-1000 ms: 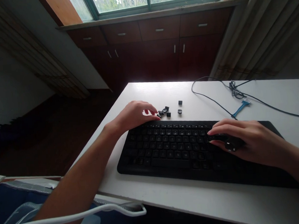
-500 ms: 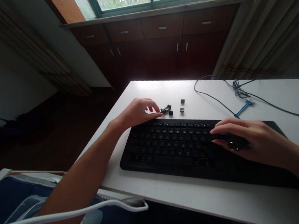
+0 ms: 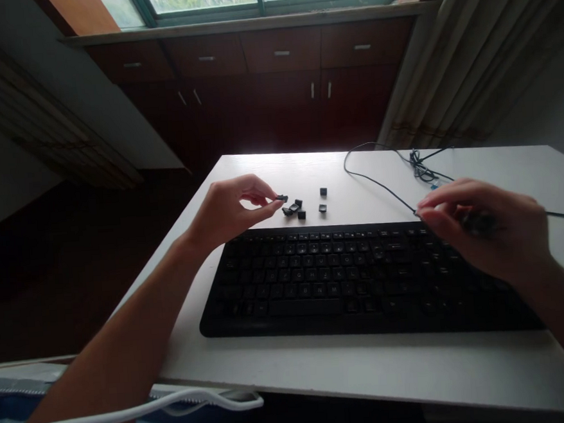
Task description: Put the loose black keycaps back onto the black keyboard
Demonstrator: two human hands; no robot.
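Observation:
A small black keycap (image 3: 282,198) is pinched between the thumb and fingers of my left hand (image 3: 236,205), just above the white table. Beneath and beside it lie several loose black keycaps (image 3: 301,215), behind the keyboard's back edge. The black keyboard (image 3: 303,307) stretches across the table in front of me. My right hand (image 3: 490,229) is raised over the keyboard's right end, curled around a dark tool (image 3: 478,221) with a rounded handle. Its working end is hidden, so I cannot tell its kind. The right fingertips overlap the cable in view.
A black cable (image 3: 376,178) loops over the back of the white table (image 3: 292,352) to a bundled knot (image 3: 421,166). Part of a blue brush (image 3: 435,186) shows behind my right hand. A white bar (image 3: 132,412) crosses the lower left, near the table's front edge.
My left hand has lifted a keycap from the group. My right hand has risen off the keys towards the back with the dark tool. The camera view has turned slightly right.

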